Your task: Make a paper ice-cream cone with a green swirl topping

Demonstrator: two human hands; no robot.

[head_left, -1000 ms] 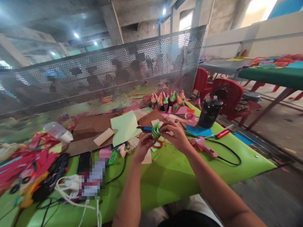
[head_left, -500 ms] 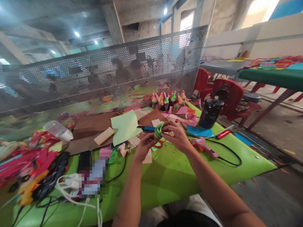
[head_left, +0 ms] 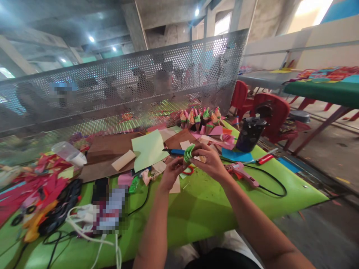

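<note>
Held up over the table is a paper ice cream cone with a coiled green swirl. My left hand pinches its lower side. From the right, my right hand has its fingers closed around the other side of the swirl. The fingers hide part of the cone. A blue-and-black tool lies just behind it. Below the hands is a red ring-shaped handle. A pink glue gun rests to the right of my right hand.
Several paper cones stand at the back. A dark tumbler is at the right, near a red cutter. Light green paper lies behind. White cables and pink scraps lie left. A perforated metal screen rises behind.
Both hands keep nearly the same grip and place on the green-swirled cone. The view has shifted very slightly; nothing has been picked up or let go.
</note>
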